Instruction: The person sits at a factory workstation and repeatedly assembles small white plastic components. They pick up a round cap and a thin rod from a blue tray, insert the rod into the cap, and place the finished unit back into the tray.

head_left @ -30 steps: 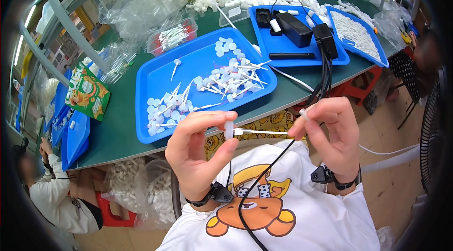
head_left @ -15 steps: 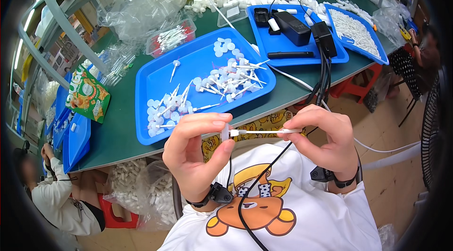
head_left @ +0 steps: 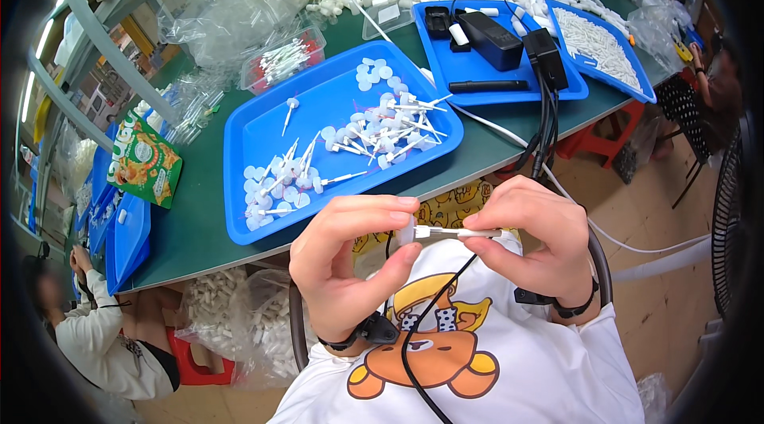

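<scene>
My left hand (head_left: 338,253) pinches a round, translucent white disc (head_left: 407,230) between thumb and fingertips, above my lap. From the disc a small white fitting and thin shaft (head_left: 434,231) point toward my right. My right hand (head_left: 541,241) is closed on a slim white tube (head_left: 485,234) in line with that shaft. Whether the tube and shaft are joined cannot be made out. A blue tray (head_left: 259,117) beyond my hands holds several similar disc-ended white stick pieces (head_left: 286,181) in loose heaps, with loose discs (head_left: 374,74) near its far edge.
A second blue tray (head_left: 446,50) holds black devices and cables; another (head_left: 643,89) carries white sticks. A clear box (head_left: 318,34) of sticks, plastic bags (head_left: 239,18) and a green snack packet (head_left: 151,161) lie on the table. A black cable (head_left: 418,328) crosses my lap. People sit at both sides.
My hands have come closer together, the left moving rightward with the disc. Less of the thin shaft shows between the fitting and the tube.
</scene>
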`<state>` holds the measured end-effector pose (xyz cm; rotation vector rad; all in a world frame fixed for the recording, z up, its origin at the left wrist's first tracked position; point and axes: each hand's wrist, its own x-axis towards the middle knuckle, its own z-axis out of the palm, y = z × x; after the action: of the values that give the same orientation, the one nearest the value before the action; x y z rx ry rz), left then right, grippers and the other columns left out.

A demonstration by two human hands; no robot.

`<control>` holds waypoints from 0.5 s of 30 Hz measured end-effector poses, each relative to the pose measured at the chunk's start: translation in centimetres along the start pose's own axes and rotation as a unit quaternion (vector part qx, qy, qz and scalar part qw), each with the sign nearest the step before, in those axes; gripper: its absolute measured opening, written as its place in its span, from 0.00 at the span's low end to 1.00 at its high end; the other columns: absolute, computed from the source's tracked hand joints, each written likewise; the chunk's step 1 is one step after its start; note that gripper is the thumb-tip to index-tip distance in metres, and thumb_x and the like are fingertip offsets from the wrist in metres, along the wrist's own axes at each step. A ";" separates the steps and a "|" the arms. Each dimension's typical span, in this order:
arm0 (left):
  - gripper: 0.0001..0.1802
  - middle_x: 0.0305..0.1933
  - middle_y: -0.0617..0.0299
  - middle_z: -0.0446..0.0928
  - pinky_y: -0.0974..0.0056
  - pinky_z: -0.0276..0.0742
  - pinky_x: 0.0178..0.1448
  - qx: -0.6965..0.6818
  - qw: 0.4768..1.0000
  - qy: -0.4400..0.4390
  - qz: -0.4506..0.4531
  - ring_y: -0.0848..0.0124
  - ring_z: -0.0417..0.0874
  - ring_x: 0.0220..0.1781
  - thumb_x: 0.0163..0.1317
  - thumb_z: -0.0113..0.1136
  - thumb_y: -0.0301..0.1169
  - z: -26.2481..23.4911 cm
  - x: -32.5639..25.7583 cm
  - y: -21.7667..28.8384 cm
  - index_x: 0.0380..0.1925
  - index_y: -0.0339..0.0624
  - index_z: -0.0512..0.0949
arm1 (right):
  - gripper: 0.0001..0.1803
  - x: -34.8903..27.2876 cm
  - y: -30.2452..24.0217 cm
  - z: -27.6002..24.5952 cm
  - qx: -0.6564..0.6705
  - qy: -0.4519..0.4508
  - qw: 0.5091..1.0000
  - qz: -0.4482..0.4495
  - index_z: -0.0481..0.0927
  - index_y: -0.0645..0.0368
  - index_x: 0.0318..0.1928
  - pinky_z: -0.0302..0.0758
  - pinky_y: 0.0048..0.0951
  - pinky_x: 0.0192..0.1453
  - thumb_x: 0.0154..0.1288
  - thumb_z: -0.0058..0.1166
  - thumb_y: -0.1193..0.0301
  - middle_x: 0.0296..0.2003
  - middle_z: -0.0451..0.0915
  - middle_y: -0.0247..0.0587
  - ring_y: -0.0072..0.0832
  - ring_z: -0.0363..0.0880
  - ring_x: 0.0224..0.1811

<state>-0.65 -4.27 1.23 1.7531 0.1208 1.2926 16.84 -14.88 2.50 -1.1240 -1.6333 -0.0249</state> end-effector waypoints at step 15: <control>0.20 0.41 0.47 0.80 0.63 0.80 0.50 -0.028 0.999 -0.014 0.007 0.60 0.83 0.46 0.42 0.69 0.12 1.0 -0.2 0.3 0.39 0.31 0.78 | 0.14 -0.2 -0.4 1.0 0.021 0.056 0.998 -0.036 0.80 0.62 0.34 0.74 0.28 0.32 0.43 0.65 0.84 0.26 0.80 0.36 0.29 0.78 0.24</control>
<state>-0.05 -5.16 1.22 1.7265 0.0570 1.2692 15.77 -14.69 2.13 -1.0151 -1.5666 -0.0980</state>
